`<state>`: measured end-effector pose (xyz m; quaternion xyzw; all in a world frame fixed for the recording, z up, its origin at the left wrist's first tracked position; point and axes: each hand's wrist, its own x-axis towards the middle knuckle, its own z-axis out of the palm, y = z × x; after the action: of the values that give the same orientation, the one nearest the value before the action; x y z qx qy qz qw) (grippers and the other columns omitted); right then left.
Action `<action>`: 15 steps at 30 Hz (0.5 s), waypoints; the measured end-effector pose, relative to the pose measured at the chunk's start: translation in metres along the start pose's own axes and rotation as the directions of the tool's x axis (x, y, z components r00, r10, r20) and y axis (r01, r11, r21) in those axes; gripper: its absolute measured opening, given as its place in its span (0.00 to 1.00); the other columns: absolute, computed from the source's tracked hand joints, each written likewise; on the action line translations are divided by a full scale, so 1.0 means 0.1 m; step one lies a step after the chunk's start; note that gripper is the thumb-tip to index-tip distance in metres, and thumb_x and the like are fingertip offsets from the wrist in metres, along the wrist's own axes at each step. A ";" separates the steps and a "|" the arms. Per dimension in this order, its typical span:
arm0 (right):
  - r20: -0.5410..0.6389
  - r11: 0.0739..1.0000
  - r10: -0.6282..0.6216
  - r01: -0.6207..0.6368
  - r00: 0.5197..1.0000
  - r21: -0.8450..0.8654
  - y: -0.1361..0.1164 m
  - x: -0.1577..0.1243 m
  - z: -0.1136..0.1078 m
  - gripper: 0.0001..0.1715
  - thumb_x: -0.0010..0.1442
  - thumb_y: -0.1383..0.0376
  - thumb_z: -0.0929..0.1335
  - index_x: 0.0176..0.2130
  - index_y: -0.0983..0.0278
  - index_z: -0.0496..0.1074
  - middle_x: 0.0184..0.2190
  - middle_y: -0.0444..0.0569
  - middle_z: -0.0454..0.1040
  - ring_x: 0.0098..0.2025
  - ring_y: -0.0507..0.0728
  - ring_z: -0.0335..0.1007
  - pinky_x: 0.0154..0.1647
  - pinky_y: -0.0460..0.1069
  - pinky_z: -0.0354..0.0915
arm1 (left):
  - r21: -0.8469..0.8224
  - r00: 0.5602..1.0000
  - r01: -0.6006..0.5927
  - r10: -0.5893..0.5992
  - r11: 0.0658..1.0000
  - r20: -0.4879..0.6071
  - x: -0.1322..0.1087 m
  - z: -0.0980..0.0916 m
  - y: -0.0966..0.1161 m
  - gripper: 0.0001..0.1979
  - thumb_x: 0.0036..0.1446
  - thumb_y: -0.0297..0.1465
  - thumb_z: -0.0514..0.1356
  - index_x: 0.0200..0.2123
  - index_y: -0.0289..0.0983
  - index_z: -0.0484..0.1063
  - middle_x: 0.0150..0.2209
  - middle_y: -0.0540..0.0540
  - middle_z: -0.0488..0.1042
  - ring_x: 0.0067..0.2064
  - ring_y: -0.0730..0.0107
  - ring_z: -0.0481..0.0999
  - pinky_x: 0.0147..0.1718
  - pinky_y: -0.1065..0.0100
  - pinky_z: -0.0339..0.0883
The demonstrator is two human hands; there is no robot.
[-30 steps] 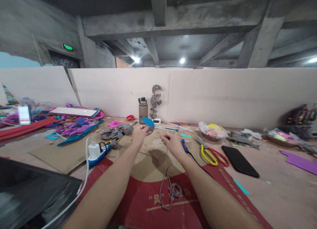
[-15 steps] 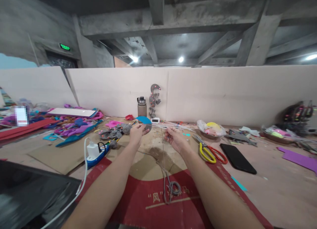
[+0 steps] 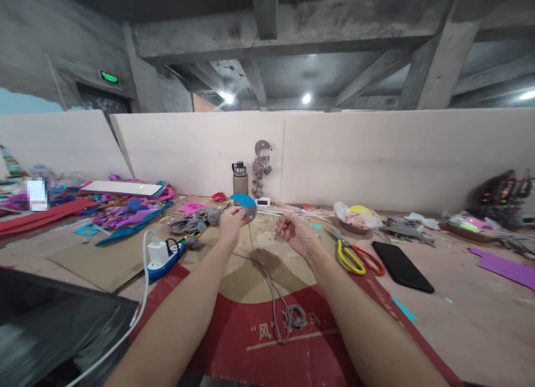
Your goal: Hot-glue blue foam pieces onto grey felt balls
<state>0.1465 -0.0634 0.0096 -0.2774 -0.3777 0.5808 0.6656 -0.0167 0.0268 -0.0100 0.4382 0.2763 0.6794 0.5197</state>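
Note:
My left hand (image 3: 232, 222) pinches a small felt piece (image 3: 244, 202), blue on top with grey below, by its left side. From beneath that piece a thin grey cord (image 3: 252, 239) hangs to the cardboard, and its slack lies in a loose coil (image 3: 296, 315) nearer to me. To the right, apart from the felt, my right hand (image 3: 292, 231) is raised with thumb and fingers drawn together. Anything between those fingertips is too small to make out. Red and bare brown cardboard (image 3: 234, 342) lies under both arms.
Scissors (image 3: 355, 256) with yellow and red handles and a black phone (image 3: 402, 266) lie on the right. On the left are a power strip (image 3: 167, 259) and felt scraps (image 3: 125, 214). A bottle (image 3: 240, 180) stands behind, before a white partition (image 3: 188, 147).
The thin cord that hung below my right hand now hangs beneath the felt piece at my left hand. Both hands have stayed nearly in place.

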 end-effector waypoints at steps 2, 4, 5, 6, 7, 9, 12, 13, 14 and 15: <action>0.037 1.000 -0.003 0.002 0.999 0.016 0.00 0.00 0.00 0.13 0.45 0.66 0.69 0.25 0.62 0.58 0.21 0.38 0.57 0.22 0.47 0.51 0.24 0.44 0.58 | 0.000 1.000 0.003 -0.003 1.000 -0.001 0.01 0.00 0.00 0.12 0.36 0.32 0.68 0.21 0.31 0.70 0.24 0.51 0.67 0.27 0.78 0.69 0.35 0.66 0.73; 0.071 1.000 -0.005 0.004 0.997 0.014 0.01 0.00 -0.02 0.14 0.46 0.65 0.68 0.24 0.61 0.56 0.20 0.38 0.54 0.22 0.47 0.50 0.24 0.44 0.57 | 0.002 1.000 0.012 -0.012 1.000 0.004 0.00 0.01 0.00 0.11 0.36 0.32 0.67 0.21 0.32 0.70 0.25 0.51 0.68 0.27 0.77 0.70 0.35 0.67 0.73; 0.080 1.000 -0.009 0.009 0.997 0.003 0.00 0.00 -0.02 0.14 0.46 0.65 0.67 0.24 0.61 0.55 0.20 0.38 0.53 0.22 0.47 0.49 0.23 0.44 0.56 | 0.005 1.000 0.018 -0.018 1.000 0.003 0.00 0.01 0.00 0.11 0.37 0.32 0.67 0.22 0.32 0.71 0.25 0.51 0.69 0.28 0.77 0.70 0.35 0.67 0.73; 0.086 1.000 -0.013 0.014 0.996 -0.013 0.00 0.00 -0.03 0.14 0.46 0.65 0.67 0.24 0.61 0.54 0.20 0.38 0.53 0.22 0.48 0.49 0.23 0.44 0.55 | 0.009 1.000 0.025 -0.025 1.000 0.000 0.00 0.02 0.01 0.10 0.37 0.32 0.67 0.22 0.32 0.71 0.25 0.50 0.69 0.28 0.77 0.71 0.35 0.67 0.73; 0.089 0.999 -0.016 0.018 0.996 -0.028 0.00 0.00 -0.03 0.13 0.46 0.65 0.66 0.24 0.61 0.53 0.20 0.38 0.52 0.22 0.48 0.49 0.23 0.44 0.54 | 0.014 0.999 0.033 -0.033 0.999 -0.005 -0.01 0.02 0.01 0.10 0.38 0.32 0.67 0.22 0.32 0.71 0.25 0.50 0.70 0.28 0.76 0.71 0.35 0.66 0.73; 0.090 0.999 -0.024 0.027 0.996 -0.036 -0.01 -0.02 -0.01 0.13 0.45 0.65 0.65 0.23 0.61 0.53 0.20 0.39 0.51 0.23 0.49 0.49 0.22 0.45 0.53 | 0.022 0.999 0.042 -0.042 0.999 -0.015 -0.01 0.03 0.02 0.10 0.39 0.31 0.67 0.22 0.32 0.70 0.25 0.50 0.70 0.27 0.76 0.72 0.36 0.65 0.73; 0.108 1.000 -0.023 0.024 0.994 -0.012 -0.02 -0.06 0.04 0.13 0.45 0.67 0.65 0.23 0.61 0.53 0.20 0.39 0.50 0.22 0.49 0.48 0.22 0.45 0.51 | 0.026 0.999 0.032 -0.031 0.999 -0.015 -0.01 0.03 0.01 0.10 0.39 0.31 0.67 0.22 0.32 0.70 0.25 0.51 0.69 0.27 0.77 0.71 0.36 0.65 0.74; 0.119 1.000 -0.021 0.021 0.993 0.000 -0.02 -0.08 0.06 0.12 0.45 0.68 0.65 0.23 0.61 0.54 0.20 0.38 0.50 0.22 0.48 0.48 0.23 0.45 0.51 | 0.026 1.000 0.026 -0.026 0.999 -0.013 -0.01 0.02 0.01 0.10 0.39 0.31 0.67 0.22 0.32 0.70 0.25 0.51 0.69 0.26 0.77 0.71 0.36 0.65 0.74; 0.130 1.000 -0.023 0.021 0.991 0.012 -0.02 -0.09 0.08 0.12 0.44 0.69 0.65 0.23 0.61 0.54 0.20 0.38 0.50 0.22 0.48 0.49 0.23 0.45 0.51 | 0.026 1.000 0.024 -0.024 0.999 -0.010 -0.01 0.02 0.00 0.10 0.39 0.31 0.67 0.22 0.32 0.70 0.25 0.51 0.69 0.26 0.77 0.71 0.36 0.65 0.74; 0.139 0.999 -0.027 0.024 0.990 0.022 -0.02 -0.10 0.09 0.12 0.43 0.71 0.65 0.24 0.61 0.55 0.20 0.38 0.51 0.22 0.48 0.49 0.23 0.45 0.51 | 0.025 1.000 0.026 -0.026 0.999 -0.006 0.00 0.02 0.00 0.10 0.39 0.31 0.67 0.23 0.32 0.71 0.25 0.50 0.70 0.27 0.77 0.71 0.35 0.66 0.74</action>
<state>0.1399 -0.0738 0.0147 -0.2244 -0.4209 0.5941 0.6477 -0.0150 0.0265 -0.0097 0.4391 0.2921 0.6704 0.5220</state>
